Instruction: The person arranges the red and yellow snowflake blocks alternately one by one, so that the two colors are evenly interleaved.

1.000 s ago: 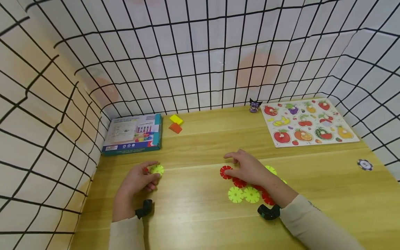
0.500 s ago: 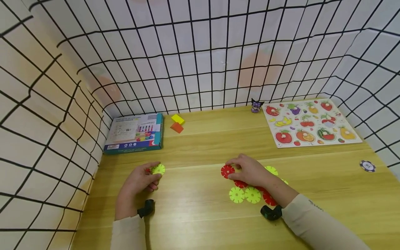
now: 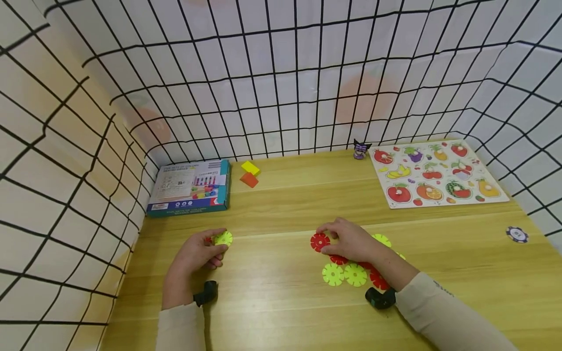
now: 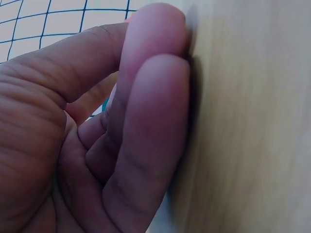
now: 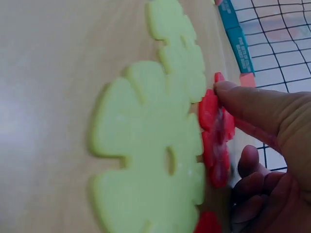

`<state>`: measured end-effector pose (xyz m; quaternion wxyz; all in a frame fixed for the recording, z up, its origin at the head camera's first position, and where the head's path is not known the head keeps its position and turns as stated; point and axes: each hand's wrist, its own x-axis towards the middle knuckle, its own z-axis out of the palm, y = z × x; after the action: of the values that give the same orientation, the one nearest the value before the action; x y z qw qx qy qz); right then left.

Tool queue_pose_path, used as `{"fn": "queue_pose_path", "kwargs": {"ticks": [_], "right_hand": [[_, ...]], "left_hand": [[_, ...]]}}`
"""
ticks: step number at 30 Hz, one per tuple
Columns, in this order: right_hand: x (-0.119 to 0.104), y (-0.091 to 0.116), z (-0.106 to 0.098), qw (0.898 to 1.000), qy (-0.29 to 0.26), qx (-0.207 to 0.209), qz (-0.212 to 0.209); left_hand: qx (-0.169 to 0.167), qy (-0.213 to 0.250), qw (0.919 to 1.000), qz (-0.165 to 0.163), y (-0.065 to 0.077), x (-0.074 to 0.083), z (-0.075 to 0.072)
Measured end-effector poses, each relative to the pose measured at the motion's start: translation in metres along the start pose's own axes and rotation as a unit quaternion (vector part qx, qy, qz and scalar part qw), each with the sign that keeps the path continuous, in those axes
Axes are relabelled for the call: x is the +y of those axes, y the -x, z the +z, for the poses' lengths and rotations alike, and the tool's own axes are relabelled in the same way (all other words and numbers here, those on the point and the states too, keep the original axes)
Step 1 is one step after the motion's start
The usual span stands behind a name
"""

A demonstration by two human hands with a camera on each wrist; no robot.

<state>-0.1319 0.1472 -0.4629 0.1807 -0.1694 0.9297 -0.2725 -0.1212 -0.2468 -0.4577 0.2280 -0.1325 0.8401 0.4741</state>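
On the left in the head view, my left hand (image 3: 195, 253) pinches a yellow notched plastic disc (image 3: 224, 239) between thumb and index finger. A bit of a red piece (image 3: 208, 240) shows behind it. Curled fingers (image 4: 158, 111) fill the left wrist view and hide that disc. My right hand (image 3: 351, 241) grips a red notched disc (image 3: 319, 242) by its edges, with the thumb on its near side. Under and beside that hand lie more red discs (image 3: 378, 280) and yellow discs (image 3: 355, 275), partly covered by it. In the right wrist view, a yellow disc (image 5: 141, 126) looms close.
A flat toy box (image 3: 189, 187) lies back left, beside a yellow block (image 3: 250, 168) and an orange block (image 3: 249, 180). Back right are a purple figurine (image 3: 360, 149) and a fruit puzzle board (image 3: 439, 173). A poker chip (image 3: 517, 234) lies far right. Black wire mesh (image 3: 285, 87) encloses the table.
My right index finger has come down from its raised position, so that finger and thumb now hold the red disc. My left hand has barely moved. The head view has shifted slightly.
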Motion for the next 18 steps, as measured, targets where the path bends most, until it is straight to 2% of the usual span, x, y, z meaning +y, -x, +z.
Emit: {"fn": "queue_pose_path", "kwargs": {"ticks": [11, 18], "right_hand": [[-0.0025, -0.0024, -0.0023, 0.999, 0.013, -0.028, -0.005], [-0.0042, -0.0025, -0.0021, 1.000, -0.010, -0.018, -0.012]], "left_hand": [[0.000, 0.005, 1.0000, 0.007, -0.0016, -0.0021, 0.0004], [-0.004, 0.007, 1.0000, -0.002, -0.0036, -0.0034, 0.0000]]}}
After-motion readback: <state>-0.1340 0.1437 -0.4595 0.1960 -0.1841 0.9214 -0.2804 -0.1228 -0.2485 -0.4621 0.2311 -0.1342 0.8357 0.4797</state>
